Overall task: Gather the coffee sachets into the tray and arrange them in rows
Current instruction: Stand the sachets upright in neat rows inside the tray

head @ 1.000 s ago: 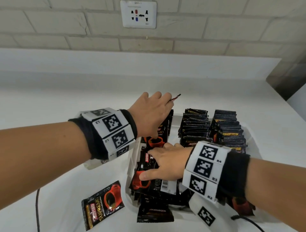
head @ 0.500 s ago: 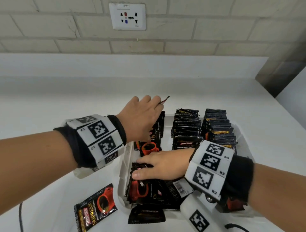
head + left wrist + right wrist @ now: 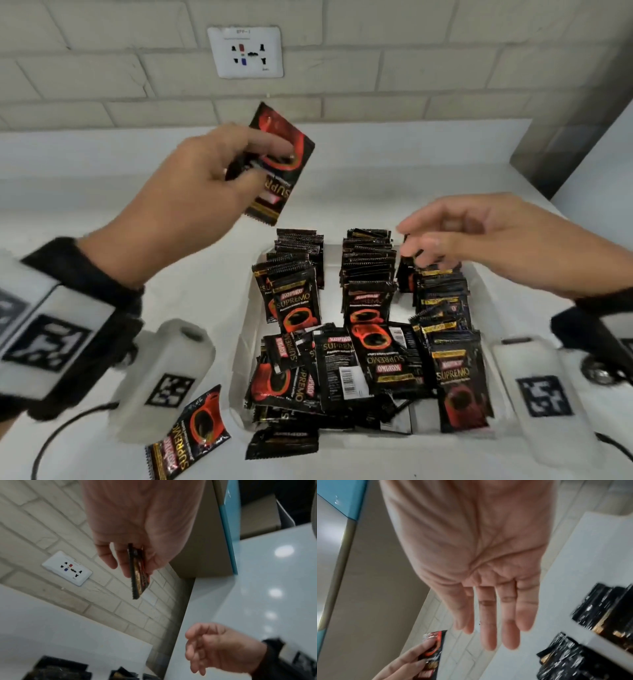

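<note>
**One sachet held up, tray part sorted**

A smooth white surface (image 3: pixel 191 291) runs back to a low white ledge under a wall of pale, rough-faced brick. A white socket plate (image 3: pixel 246 51) is set in the brick. At the far right a grey-beige panel with a teal edge (image 3: pixel 228 527) stands against the wall.

The tray (image 3: pixel 244 329) is a shallow white box with thin walls. In it, glossy black foil coffee sachets with serrated ends stand on edge in three rows (image 3: pixel 368 267) towards the wall; nearer the person, more lie flat in a loose, overlapping heap (image 3: pixel 346 373), printed with a red cup. One loose sachet (image 3: pixel 190 435) lies on the surface just left of the tray, another (image 3: pixel 282 443) at its near edge.

The left hand (image 3: pixel 191 198) is raised above the surface beyond the tray, its fingers (image 3: pixel 270 142) and thumb pinching a sachet (image 3: pixel 279 164) that is tilted. The right hand (image 3: pixel 479 240) hovers over the right-hand row, fingers (image 3: pixel 489 622) loosely extended and holding nothing.
</note>
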Tool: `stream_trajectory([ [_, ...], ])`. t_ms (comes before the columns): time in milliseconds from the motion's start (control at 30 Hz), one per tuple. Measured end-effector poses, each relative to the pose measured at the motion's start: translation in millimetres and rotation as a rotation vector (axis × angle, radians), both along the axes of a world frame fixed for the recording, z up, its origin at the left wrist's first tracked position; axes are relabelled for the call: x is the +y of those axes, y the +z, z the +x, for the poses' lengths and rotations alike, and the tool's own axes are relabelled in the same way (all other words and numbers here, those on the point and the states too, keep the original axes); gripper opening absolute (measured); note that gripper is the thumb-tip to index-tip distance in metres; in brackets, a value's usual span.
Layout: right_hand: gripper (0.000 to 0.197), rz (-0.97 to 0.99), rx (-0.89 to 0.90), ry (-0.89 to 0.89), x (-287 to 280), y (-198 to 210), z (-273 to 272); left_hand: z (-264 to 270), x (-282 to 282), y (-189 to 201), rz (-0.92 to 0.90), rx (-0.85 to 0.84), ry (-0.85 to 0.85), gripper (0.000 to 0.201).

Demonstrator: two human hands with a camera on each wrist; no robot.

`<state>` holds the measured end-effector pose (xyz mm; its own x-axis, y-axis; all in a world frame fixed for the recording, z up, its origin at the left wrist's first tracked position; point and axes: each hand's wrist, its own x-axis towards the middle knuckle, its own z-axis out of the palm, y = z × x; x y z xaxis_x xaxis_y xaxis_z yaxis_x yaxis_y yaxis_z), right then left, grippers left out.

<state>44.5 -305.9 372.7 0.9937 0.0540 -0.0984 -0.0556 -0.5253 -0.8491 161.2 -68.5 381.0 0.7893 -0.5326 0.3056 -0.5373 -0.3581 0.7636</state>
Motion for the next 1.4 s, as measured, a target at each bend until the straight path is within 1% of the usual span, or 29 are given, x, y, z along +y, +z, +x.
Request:
stream_trajectory([
  [33, 0.017, 0.017, -0.035, -0.047, -5, -2, -5, -4, 1, -2, -0.055, 0.057, -0.01, 0.043],
  [67, 0.013, 0.01, -0.064, -0.079, -8, -5, -11, -10, 1, -4, -0.1, 0.107, -0.021, 0.048],
  [167, 0.012, -0.022, -0.11, -0.123, -7, -15, -25, -27, -5, -18, -0.175, 0.222, -0.1, 0.054],
  [233, 0.02, 0.005, -0.157, -0.151, -2, -18, -28, -40, -14, -28, -0.199, 0.278, -0.135, 0.056],
  [333, 0.037, -0.028, -0.198, -0.151, 9, -17, -24, -57, -28, -42, -0.163, 0.354, -0.188, 0.071],
  [400, 0.039, -0.076, -0.21, -0.115, 17, -18, -18, -64, -35, -50, -0.157, 0.369, -0.218, 0.078],
  [467, 0.031, -0.095, -0.222, -0.097, 21, -20, -11, -67, -38, -54, -0.17, 0.397, -0.215, 0.08],
  [567, 0.018, -0.05, -0.2, -0.096, 26, -21, -2, -68, -36, -58, -0.171, 0.406, -0.171, 0.078],
  [733, 0.016, -0.059, -0.139, -0.042, 37, -23, 21, -50, -16, -57, -0.105, 0.39, -0.042, 0.07],
  [800, 0.016, -0.03, -0.157, -0.049, 40, -21, 30, -45, -5, -57, -0.077, 0.428, 0.017, 0.065],
  [833, 0.015, 0.02, -0.166, -0.07, 41, -20, 33, -45, -1, -57, -0.097, 0.47, 0.041, 0.061],
  [933, 0.015, 0.245, -0.142, -0.12, 44, -20, 35, -43, 3, -58, -0.237, 0.593, 0.089, 0.044],
  [967, 0.014, 0.304, -0.122, -0.121, 46, -22, 34, -41, 4, -58, -0.282, 0.603, 0.096, 0.039],
  [1033, 0.01, 0.332, -0.092, -0.109, 50, -27, 32, -36, 3, -52, -0.308, 0.559, 0.111, 0.028],
  [1100, 0.011, 0.285, -0.104, -0.115, 49, -30, 29, -30, 4, -43, -0.23, 0.452, 0.109, 0.016],
  [1133, 0.012, 0.255, -0.127, -0.126, 46, -30, 27, -27, 5, -40, -0.144, 0.38, 0.103, 0.01],
  [1233, 0.02, 0.193, -0.186, -0.164, 32, -25, 16, -21, 9, -37, 0.286, 0.152, 0.079, 0.006],
  [1300, 0.023, 0.173, -0.209, -0.176, 24, -22, 8, -20, 7, -42, 0.52, 0.028, 0.031, 0.01],
  [1400, 0.027, 0.145, -0.233, -0.175, 15, -21, -3, -16, -2, -56, 0.748, -0.091, -0.011, 0.023],
])
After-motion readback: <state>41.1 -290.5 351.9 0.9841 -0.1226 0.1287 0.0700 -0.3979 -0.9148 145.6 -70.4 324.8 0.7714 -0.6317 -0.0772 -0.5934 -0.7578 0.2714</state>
